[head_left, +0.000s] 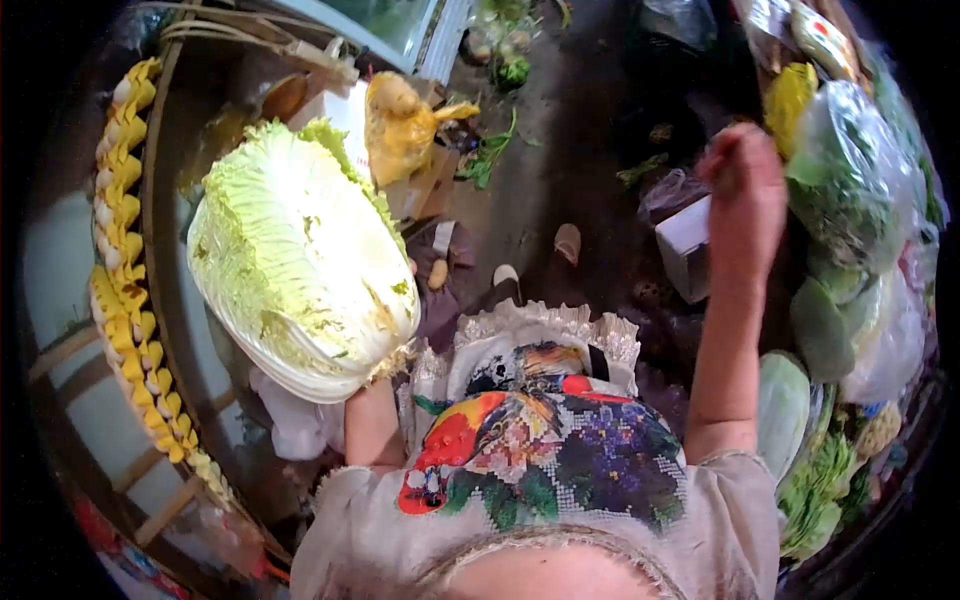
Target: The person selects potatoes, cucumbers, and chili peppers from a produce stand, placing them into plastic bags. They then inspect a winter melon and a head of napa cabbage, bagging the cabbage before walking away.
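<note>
A large napa cabbage (290, 260), pale green with a white base, is held up on the left. My left hand is hidden beneath it; only the wrist (372, 405) shows at its base, bearing the cabbage. On the other side my right hand (742, 165) is raised with its fingers curled in, somewhat blurred, and no object shows in it. Nearest to that hand are a yellow packet (790, 105), plastic-bagged greens (845, 160) and, lower down, a white box (688, 245).
A yellow-and-white scalloped strip (120, 220) runs along the left shelf edge. Near the cabbage sits a knotted orange bag (400, 125). Loose leaves (487, 155) lie on the dark floor (570, 150). Stacked vegetables, including a pale green long one (782, 410), line the right side.
</note>
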The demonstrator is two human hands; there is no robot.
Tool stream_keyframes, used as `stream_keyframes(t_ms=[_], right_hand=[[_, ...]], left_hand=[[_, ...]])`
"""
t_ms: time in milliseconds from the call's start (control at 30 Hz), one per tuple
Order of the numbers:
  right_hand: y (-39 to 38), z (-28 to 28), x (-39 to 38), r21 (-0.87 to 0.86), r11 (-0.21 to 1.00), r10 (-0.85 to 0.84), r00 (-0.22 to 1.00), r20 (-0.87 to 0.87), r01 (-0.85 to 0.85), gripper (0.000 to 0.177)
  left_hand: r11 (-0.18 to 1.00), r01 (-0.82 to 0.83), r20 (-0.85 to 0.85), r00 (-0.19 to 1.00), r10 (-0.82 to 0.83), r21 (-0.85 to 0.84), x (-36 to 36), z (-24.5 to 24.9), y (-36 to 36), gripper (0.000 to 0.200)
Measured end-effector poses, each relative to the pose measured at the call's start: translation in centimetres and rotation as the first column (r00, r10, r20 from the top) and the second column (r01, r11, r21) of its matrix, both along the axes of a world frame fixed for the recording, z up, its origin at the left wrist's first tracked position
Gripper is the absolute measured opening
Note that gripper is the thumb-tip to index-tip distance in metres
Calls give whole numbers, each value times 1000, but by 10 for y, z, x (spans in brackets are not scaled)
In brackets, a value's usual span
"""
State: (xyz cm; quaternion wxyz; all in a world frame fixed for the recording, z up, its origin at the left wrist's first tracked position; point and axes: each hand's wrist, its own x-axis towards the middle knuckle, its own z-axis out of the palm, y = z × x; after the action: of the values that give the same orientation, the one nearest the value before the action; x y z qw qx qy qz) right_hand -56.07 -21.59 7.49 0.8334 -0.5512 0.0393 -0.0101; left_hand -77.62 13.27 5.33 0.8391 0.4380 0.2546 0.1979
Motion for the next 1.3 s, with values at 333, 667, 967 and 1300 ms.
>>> stream_keyframes(t_ms=[333, 667, 967, 1300], right_hand=[[104, -45, 122, -786, 597, 347, 833, 431, 158, 44], [107, -190, 47, -836, 440, 572, 820, -21, -328, 26], [45, -213, -29, -679, 570, 391, 879, -272, -463, 16], [50, -161, -41, -414, 486, 649, 635, -419, -769, 99]], left_hand=[[993, -116, -88, 990, 112, -37, -18, 6, -12, 55], [983, -174, -135, 977, 164, -62, -34, 7, -17, 57], [992, -63, -161, 986, 45, -109, -17, 7, -24, 58], [983, 83, -143, 984, -107, -165, 18, 8, -41, 60]])
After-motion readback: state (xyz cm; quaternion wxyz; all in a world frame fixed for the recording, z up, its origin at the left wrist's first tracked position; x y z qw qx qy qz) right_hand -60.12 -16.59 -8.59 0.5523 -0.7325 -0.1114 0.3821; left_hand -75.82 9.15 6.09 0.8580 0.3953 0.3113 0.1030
